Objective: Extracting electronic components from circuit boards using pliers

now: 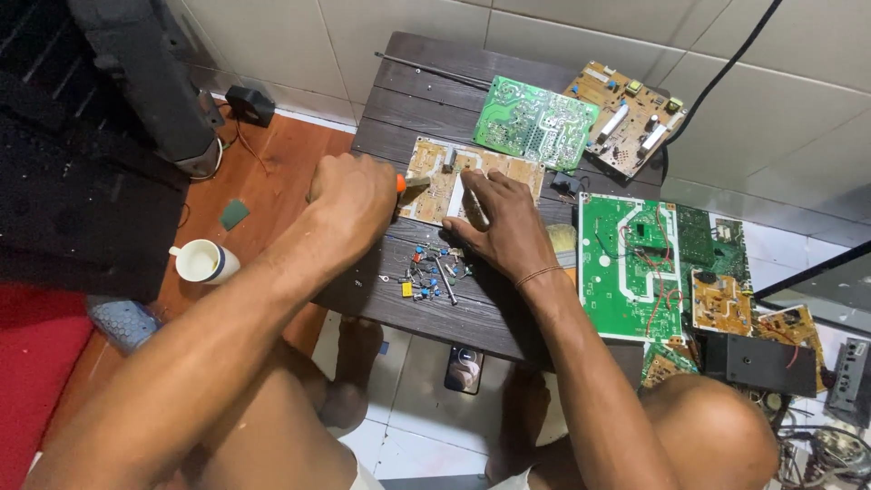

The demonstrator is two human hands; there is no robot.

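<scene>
My left hand is closed around a tool with an orange handle, its tip over a tan circuit board on a small dark wooden table. My right hand rests flat on the right part of that same board, fingers pressing it down. Just in front of the board lies a small heap of loose electronic parts, blue, yellow and metallic, between my two wrists.
A green circuit board and a tan one lie at the table's far side. More green boards and a black box are stacked at right. A white cup stands on the floor at left, and a phone lies under the table.
</scene>
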